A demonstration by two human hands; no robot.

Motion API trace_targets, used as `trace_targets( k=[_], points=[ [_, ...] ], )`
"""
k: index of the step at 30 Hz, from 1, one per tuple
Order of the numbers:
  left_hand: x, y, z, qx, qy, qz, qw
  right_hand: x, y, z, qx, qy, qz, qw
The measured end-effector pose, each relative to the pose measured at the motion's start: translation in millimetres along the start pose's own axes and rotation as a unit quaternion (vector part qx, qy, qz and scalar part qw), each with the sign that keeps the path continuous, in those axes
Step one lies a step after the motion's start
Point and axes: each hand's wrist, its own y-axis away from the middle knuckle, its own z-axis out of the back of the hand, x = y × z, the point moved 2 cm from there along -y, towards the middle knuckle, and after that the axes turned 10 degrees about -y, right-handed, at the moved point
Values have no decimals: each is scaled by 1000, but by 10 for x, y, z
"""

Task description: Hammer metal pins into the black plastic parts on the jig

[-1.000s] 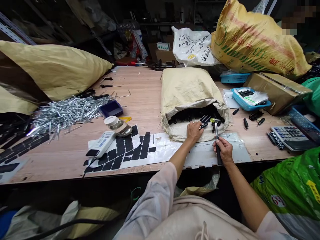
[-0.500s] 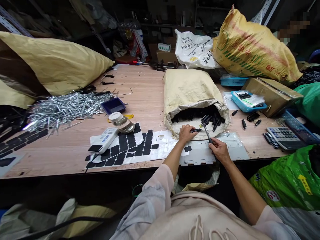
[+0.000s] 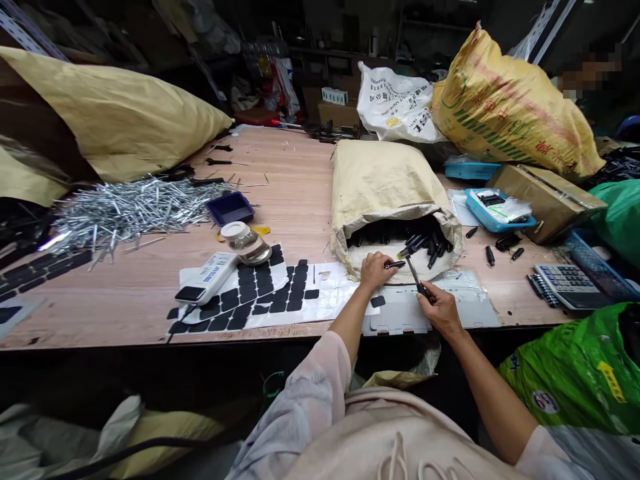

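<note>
My left hand [image 3: 376, 271] is closed on a small black cylindrical part [image 3: 396, 265] at the mouth of a cream woven sack [image 3: 383, 177]. In my right hand [image 3: 440, 308] is a small hammer [image 3: 414, 272] with a metal shaft, a dark handle and a yellowish face on its head. The hammer head is just to the right of the black part and a little above its tip. Many similar black parts [image 3: 434, 245] lie inside the sack's opening. Under both hands is a flat grey sheet [image 3: 400, 312] at the table edge.
Left of my hands are black stickers on white sheets [image 3: 327, 293], a white device [image 3: 207, 280], a glass jar [image 3: 247, 245] and a heap of metal rods [image 3: 130, 213]. To the right are a blue basket [image 3: 493, 220], a cardboard box [image 3: 550, 193] and a calculator [image 3: 567, 283].
The whole view has shifted slightly. The hammer head has moved slightly up and left relative to the black part, which stays in my left hand.
</note>
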Motion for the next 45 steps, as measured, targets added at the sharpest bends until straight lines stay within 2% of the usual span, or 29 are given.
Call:
trace_targets(
  k=[4,8,11,13,16,18,20,23,25,27,29,31,34,35,38,41,45],
  points=[
    [11,11,-12,-2,-1,6,1000,-91,20,-55,19,-43,-38,998],
    [-4,-13,-6,7,2,3,1000,-231,11,-39,-16,-194,-121,973],
    [-51,2,101,8,30,7,999,-246,-40,12,-52,-258,-131,956],
    [-95,128,244,-22,57,6,998,-234,-71,42,-66,-272,-132,951],
    [-152,604,450,-40,85,-41,995,-235,-85,64,-75,-291,-140,944],
    [-170,1074,493,12,113,-103,988,-251,-77,64,-75,-303,-142,939],
    [-162,1560,441,79,121,-149,978,-269,-66,57,-69,-309,-141,938],
    [-111,2077,263,135,60,-94,984,-286,-50,42,-61,-304,-140,940],
    [-114,2196,166,164,19,-41,985,-287,-41,31,-58,-299,-138,942],
    [-168,2108,154,173,6,-21,985,-284,-34,17,-53,-295,-136,944],
    [-231,1808,245,131,10,-11,991,-280,-30,3,-47,-292,-133,946],
    [-246,1340,401,53,10,24,998,-276,-30,-9,-43,-291,-132,947],
    [-141,527,608,-48,-19,110,993,-269,-39,-16,-44,-291,-132,947],
    [-79,281,647,-66,-31,151,986,-268,-44,-17,-45,-292,-133,946],
    [105,-251,649,-54,-56,258,963,-271,-62,-18,-46,-301,-143,942],
    [211,-483,577,-49,-83,280,955,-280,-76,-18,-52,-310,-148,938],
    [271,-532,521,-41,-96,280,954,-276,-74,-15,-55,-312,-147,937]
  ],
)
